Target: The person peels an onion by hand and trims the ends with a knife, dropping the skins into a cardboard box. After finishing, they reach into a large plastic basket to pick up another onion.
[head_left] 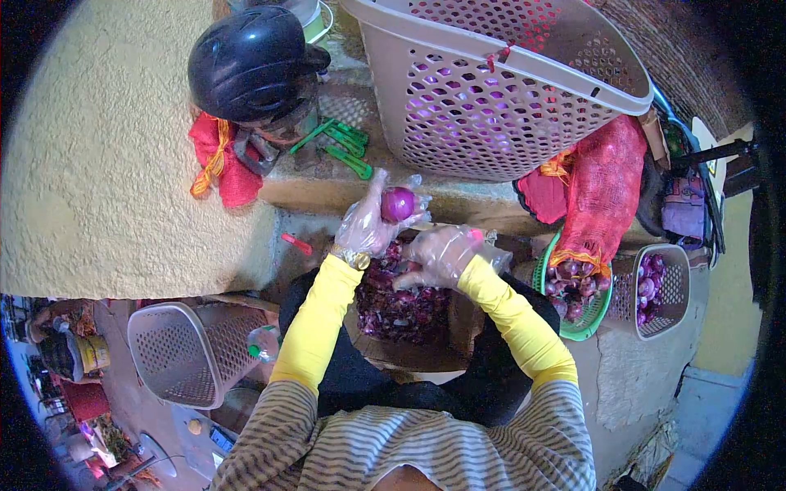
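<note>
My left hand, in a clear plastic glove, holds a peeled purple onion. To its right, my right hand, gloved the same way, has its fingers curled over something I cannot make out, with a bit of pink showing near the wrist. Both hands are above a box that holds a heap of dark red onion skins between my knees. Yellow sleeves cover both forearms.
A large perforated crate stands ahead on a ledge, beside green-handled tools and a black helmet. At right are a red mesh sack, a green basket and a smaller onion crate. An empty crate lies left.
</note>
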The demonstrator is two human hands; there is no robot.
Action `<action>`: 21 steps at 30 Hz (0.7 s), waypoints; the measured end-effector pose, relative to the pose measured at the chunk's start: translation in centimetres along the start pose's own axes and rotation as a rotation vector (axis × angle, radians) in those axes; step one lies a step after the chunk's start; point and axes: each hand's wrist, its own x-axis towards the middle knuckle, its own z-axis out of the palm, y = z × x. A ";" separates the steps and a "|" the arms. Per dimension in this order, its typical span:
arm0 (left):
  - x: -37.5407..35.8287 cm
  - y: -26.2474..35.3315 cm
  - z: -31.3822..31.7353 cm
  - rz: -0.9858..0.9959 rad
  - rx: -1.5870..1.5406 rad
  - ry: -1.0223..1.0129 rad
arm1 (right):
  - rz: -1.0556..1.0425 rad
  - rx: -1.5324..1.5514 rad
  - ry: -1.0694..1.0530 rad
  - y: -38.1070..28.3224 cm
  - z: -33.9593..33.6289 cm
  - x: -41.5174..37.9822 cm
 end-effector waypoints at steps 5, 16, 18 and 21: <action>0.9 -0.7 -2.1 0.297 0.514 -0.133 | 0.193 0.385 0.238 1.3 1.2 0.2; 1.1 -0.4 -2.5 0.241 0.559 -0.196 | 0.149 0.288 0.448 1.6 1.4 0.7; 0.8 -0.3 -1.8 0.218 0.542 -0.197 | 0.162 0.304 0.440 1.5 1.3 0.7; 0.5 -0.3 -1.5 0.207 0.534 -0.196 | 0.197 0.268 0.444 1.5 1.4 0.7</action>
